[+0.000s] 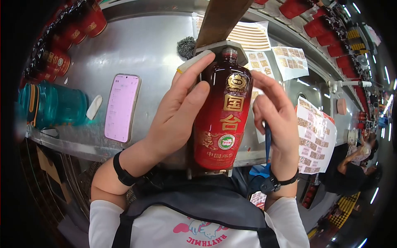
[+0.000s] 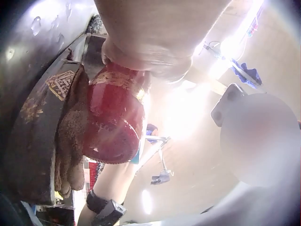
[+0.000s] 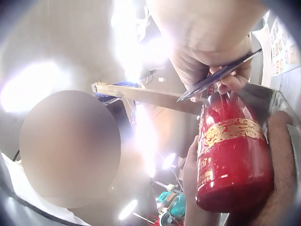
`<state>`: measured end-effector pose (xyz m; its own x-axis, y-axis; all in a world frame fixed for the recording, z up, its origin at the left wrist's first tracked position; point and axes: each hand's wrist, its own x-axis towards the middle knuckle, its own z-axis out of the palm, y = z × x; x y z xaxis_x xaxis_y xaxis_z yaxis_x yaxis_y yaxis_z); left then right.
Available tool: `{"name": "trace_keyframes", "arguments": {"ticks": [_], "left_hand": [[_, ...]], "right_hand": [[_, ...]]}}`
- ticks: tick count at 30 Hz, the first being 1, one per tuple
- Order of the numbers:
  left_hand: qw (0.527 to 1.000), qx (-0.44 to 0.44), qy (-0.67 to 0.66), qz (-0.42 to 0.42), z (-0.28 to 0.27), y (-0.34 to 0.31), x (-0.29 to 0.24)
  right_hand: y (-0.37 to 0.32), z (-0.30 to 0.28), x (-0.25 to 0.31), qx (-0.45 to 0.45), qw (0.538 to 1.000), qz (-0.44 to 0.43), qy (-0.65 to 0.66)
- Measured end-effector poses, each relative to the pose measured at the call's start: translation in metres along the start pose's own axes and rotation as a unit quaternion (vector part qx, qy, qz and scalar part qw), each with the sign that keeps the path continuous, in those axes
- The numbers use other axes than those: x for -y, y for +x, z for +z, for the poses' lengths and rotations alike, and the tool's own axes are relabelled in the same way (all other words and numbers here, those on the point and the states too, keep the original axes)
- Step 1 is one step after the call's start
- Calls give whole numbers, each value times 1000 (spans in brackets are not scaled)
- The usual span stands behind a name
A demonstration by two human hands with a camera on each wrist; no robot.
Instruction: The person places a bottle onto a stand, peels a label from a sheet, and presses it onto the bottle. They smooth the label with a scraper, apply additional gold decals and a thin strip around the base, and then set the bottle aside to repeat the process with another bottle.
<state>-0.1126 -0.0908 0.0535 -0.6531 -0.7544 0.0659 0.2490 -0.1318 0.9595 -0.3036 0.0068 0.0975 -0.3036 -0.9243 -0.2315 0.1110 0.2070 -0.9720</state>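
Red bottle [image 1: 222,120] lies label-up at the near edge of the steel tabletop [image 1: 144,53]; the left hand [image 1: 175,111], fingers nearly straight, rests along its side, and the right hand [image 1: 278,118], fingers curled round a slim blue tool [image 1: 268,142], touches its shoulder. Farther out lie a phone [image 1: 122,108] and gold sticker sheets [image 1: 290,62].

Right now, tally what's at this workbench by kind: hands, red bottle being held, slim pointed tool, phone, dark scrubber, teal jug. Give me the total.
Hands (left hand, right hand): 2
Held red bottle: 1
Slim pointed tool: 1
Phone: 1
Dark scrubber: 1
Teal jug: 1
Total: 7
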Motion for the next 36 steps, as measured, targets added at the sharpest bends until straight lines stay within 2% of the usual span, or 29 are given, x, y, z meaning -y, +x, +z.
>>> {"name": "trace_keyframes", "arguments": {"ticks": [3, 5, 11, 19, 25, 27, 30, 36], "left_hand": [[997, -1, -74, 4, 6, -3, -4], [1000, 18, -5, 21, -2, 0, -1], [996, 57, 62, 22, 3, -6, -6], [998, 50, 26, -20, 0, -3, -6], [998, 49, 28, -8, 8, -5, -3], [998, 47, 24, 20, 0, 0, 0], [999, 48, 15, 12, 1, 0, -2], [999, 46, 18, 20, 2, 0, 0]], "right_hand": [[-18, 5, -9, 6, 999, 27, 25], [-18, 14, -8, 5, 997, 34, 67], [-21, 17, -11, 10, 998, 7, 63], [-16, 24, -14, -8, 995, 18, 93], [-21, 14, -20, 1, 996, 3, 93], [-17, 16, -11, 18, 996, 20, 87], [-17, 15, -8, 8, 994, 43, 103], [-17, 19, -11, 6, 997, 19, 70]]}}
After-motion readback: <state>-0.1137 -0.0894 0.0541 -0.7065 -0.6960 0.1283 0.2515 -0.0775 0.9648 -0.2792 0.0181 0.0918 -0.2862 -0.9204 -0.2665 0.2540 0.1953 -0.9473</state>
